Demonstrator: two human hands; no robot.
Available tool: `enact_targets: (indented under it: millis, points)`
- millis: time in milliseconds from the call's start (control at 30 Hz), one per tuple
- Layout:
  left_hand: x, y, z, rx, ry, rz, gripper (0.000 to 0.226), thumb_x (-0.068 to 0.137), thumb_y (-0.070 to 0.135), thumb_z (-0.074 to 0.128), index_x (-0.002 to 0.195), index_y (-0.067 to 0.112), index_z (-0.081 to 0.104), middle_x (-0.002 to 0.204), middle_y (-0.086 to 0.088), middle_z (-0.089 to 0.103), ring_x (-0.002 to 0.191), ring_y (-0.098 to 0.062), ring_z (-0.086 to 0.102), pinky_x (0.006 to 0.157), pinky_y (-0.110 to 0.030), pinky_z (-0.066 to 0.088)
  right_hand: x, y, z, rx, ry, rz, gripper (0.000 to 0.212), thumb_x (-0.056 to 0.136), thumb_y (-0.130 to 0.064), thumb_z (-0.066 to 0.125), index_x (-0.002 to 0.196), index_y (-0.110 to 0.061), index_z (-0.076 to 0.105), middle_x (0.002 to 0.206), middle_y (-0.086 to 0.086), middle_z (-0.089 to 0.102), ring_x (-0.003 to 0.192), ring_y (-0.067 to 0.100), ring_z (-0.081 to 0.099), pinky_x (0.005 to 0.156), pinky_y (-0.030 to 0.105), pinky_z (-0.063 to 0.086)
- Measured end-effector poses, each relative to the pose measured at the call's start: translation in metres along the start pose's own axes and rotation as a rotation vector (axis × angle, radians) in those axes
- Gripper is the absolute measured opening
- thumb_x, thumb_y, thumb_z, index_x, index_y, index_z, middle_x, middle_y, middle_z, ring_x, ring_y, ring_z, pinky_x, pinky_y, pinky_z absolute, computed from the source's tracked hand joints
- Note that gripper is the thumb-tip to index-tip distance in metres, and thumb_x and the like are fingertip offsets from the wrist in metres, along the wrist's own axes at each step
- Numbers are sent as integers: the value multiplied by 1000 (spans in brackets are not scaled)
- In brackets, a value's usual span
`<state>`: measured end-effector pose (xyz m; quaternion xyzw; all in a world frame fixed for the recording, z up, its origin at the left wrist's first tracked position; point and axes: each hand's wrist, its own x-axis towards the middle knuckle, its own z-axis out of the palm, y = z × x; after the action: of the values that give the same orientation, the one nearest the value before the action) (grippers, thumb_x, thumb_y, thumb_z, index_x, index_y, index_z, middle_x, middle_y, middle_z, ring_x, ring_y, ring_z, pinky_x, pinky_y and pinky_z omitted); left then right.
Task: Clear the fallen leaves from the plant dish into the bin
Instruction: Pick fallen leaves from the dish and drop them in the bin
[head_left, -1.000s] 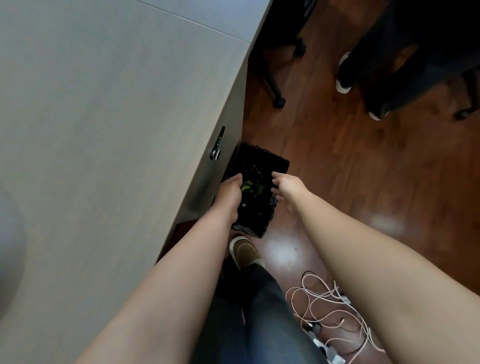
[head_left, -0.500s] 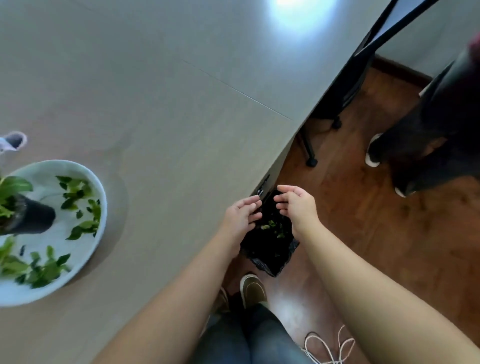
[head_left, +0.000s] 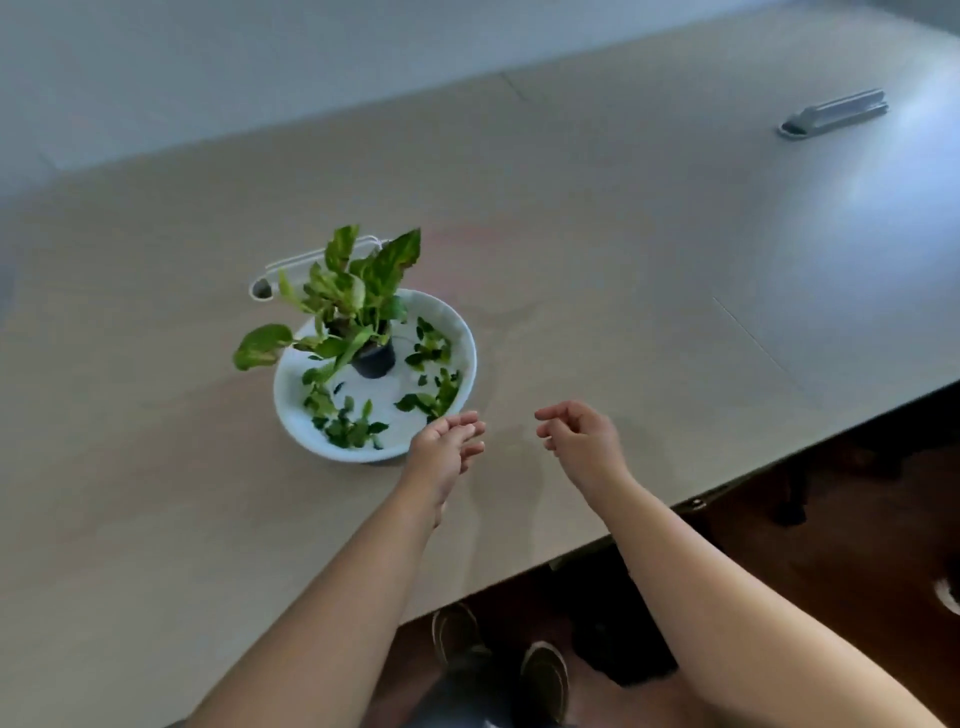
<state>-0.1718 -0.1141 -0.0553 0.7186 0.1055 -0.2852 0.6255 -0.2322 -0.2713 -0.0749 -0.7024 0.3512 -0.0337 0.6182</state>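
Observation:
A round white plant dish (head_left: 462, 343) sits on the beige table. A small dark pot (head_left: 374, 359) with a leafy green plant (head_left: 353, 291) stands in it. Several fallen green leaves (head_left: 431, 395) lie scattered over the dish floor, mostly at the right and front. My left hand (head_left: 447, 447) hovers at the dish's front right rim, fingers relaxed and empty. My right hand (head_left: 582, 436) hangs above the table to the right of the dish, fingers loosely curled, holding nothing. A dark shape (head_left: 618, 649), probably the black bin, shows under the table edge behind my right arm.
A white spray-like object (head_left: 291, 270) lies behind the plant. A grey flat device (head_left: 836, 114) rests at the far right of the table. The table edge (head_left: 727, 483) runs diagonally; below it are wooden floor and my shoes (head_left: 545, 675).
Both hands have risen from the black bin on the floor and moved over the table toward the dish. My view has swung up from the floor to the tabletop.

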Motion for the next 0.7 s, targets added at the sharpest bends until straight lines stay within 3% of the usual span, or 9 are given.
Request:
enact_targets:
  millis: [100,167,233,300,433,500,567,700]
  points:
    - [15,1,-44,33,103,11,17,92,10,54,97,20,68,101,-3,71,86,-13,62,75,-23,49,12,-20,36,-196,-105,-85,25,86,-11,53,82,-30,70,89,-1,70,77,20,65,70,29,52]
    - [25,0,-71,83,154,19,17,89,12,57,97,21,69,99,-1,70,91,-14,62,87,-30,52,18,-30,57,-348,-197,-144,27,87,-12,50,92,-27,72,95,-3,70,77,17,64,62,21,49]
    - [36,2,-98,166,195,42,16,89,17,59,100,23,68,99,2,69,91,-13,61,87,-27,50,26,-42,79,-457,-277,-207,29,88,-9,49,98,-22,73,96,-2,69,76,15,60,57,16,44]
    - [47,4,-113,263,209,82,19,88,22,62,106,23,68,104,5,68,96,-11,63,83,-22,46,33,-49,88,-533,-294,-265,30,88,-8,50,102,-18,73,101,-2,66,82,12,58,62,17,43]
    - [73,16,-143,536,274,142,29,86,22,63,114,21,67,120,3,64,111,-16,60,93,-26,45,62,-57,111,-644,-294,-290,33,89,-12,51,115,-21,70,121,-2,64,98,15,59,78,22,45]
    - [86,19,-158,774,238,190,40,85,23,65,125,20,61,132,-2,55,120,-22,54,98,-29,41,76,-60,121,-758,-321,-304,37,88,-14,52,121,-23,65,130,-2,59,107,20,59,83,27,49]
    - [99,17,-170,939,92,209,61,81,29,72,136,20,51,143,-7,42,129,-25,45,108,-32,35,85,-60,135,-924,-405,-317,44,87,-19,55,130,-27,57,141,-2,48,118,22,54,92,31,49]
    - [117,5,-173,1142,-87,226,102,66,52,78,150,32,23,157,-4,18,142,-31,20,117,-44,27,84,-55,156,-1177,-566,-332,64,88,-35,58,147,-32,33,160,-4,15,145,24,20,113,41,33]
